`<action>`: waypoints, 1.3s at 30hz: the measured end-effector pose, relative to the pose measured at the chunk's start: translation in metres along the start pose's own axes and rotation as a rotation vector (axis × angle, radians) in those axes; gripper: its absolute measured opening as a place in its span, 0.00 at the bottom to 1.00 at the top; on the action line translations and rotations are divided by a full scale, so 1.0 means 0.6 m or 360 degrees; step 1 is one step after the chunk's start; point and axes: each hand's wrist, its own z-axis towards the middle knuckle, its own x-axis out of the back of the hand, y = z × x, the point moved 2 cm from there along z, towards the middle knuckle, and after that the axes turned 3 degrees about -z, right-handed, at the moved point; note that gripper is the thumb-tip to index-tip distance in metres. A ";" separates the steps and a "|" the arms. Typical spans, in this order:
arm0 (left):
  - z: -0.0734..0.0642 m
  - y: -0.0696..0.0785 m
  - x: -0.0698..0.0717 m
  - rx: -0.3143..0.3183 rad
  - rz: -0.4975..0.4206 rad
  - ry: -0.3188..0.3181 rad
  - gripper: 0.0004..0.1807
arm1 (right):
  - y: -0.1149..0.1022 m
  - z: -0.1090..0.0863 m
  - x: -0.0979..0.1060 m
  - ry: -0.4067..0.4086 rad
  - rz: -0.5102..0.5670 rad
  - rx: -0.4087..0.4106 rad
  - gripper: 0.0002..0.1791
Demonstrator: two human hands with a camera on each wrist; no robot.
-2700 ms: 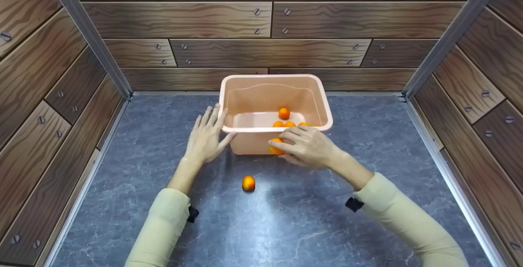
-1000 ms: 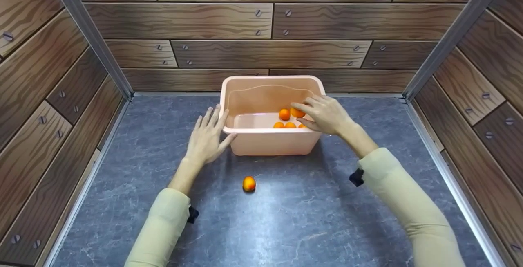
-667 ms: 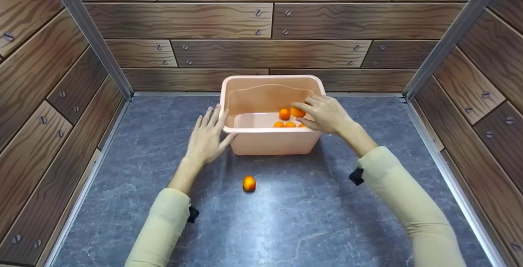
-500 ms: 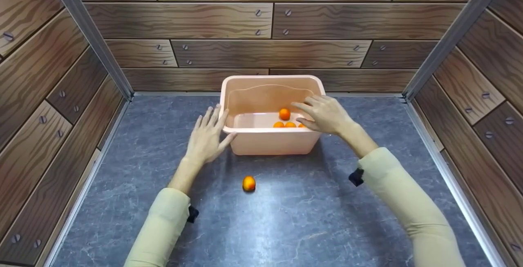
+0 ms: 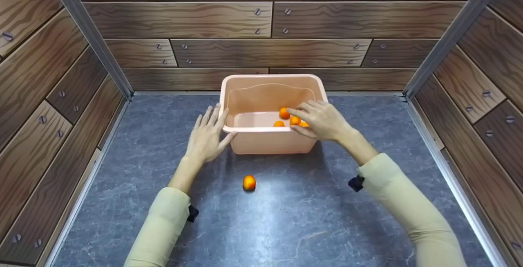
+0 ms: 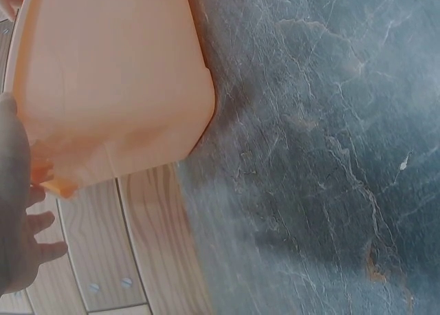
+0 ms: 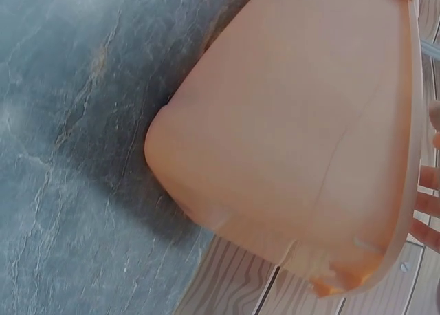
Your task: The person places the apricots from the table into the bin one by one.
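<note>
A pale peach plastic tub (image 5: 271,143) stands on the floor panel, with several small orange fruits (image 5: 284,113) on its bottom toward the right. My left hand (image 5: 204,138) rests against the tub's left rim, fingers straight and spread. Over the right side of the tub, my right hand (image 5: 320,120) hangs with loosely bent fingers, apart from the fruits as far as I can see. One fruit (image 5: 295,120) shows just below those fingers, and the front rim partly hides others. Outside, in front of the tub, lies a single yellow-orange fruit (image 5: 249,183).
Grey marbled flooring (image 5: 143,136) spreads around the tub. Wood-patterned walls (image 5: 269,52) enclose it at the back and both sides, with metal strips along the corners. Each wrist carries a small black device (image 5: 356,183).
My right hand carried a fruit from the tub's front over its right side and let it drop in. Since then the hand has shifted slightly left and nearer. The left hand stayed put.
</note>
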 end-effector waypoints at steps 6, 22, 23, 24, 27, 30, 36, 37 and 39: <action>0.000 0.000 -0.002 0.0002 0.0008 0.0005 0.45 | -0.023 0.004 0.004 0.0078 0.0019 0.0029 0.26; -0.002 -0.001 -0.004 0.0002 0.0011 0.0016 0.46 | -0.096 0.013 0.004 0.0017 0.0096 0.0089 0.29; -0.002 -0.001 -0.004 0.0003 0.0013 0.0018 0.46 | -0.101 0.013 0.003 0.0015 0.0099 0.0092 0.30; -0.002 -0.001 -0.004 0.0001 0.0014 0.0021 0.46 | -0.105 0.013 0.002 0.0018 0.0108 0.0095 0.30; -0.002 0.000 -0.004 -0.0002 0.0007 0.0025 0.45 | -0.120 0.012 0.000 0.0024 0.0129 0.0101 0.30; -0.003 -0.001 -0.005 -0.0010 0.0012 0.0034 0.45 | -0.135 0.012 -0.003 0.0058 0.0138 0.0135 0.30; -0.002 -0.001 -0.004 -0.0015 0.0009 0.0059 0.44 | -0.164 0.013 -0.016 0.0081 0.0141 0.0220 0.29; -0.002 -0.001 -0.004 -0.0017 0.0008 0.0064 0.44 | -0.168 0.013 -0.018 0.0078 0.0141 0.0230 0.29; -0.002 -0.001 -0.004 -0.0023 0.0011 0.0070 0.44 | -0.175 0.013 -0.023 0.0069 0.0141 0.0247 0.29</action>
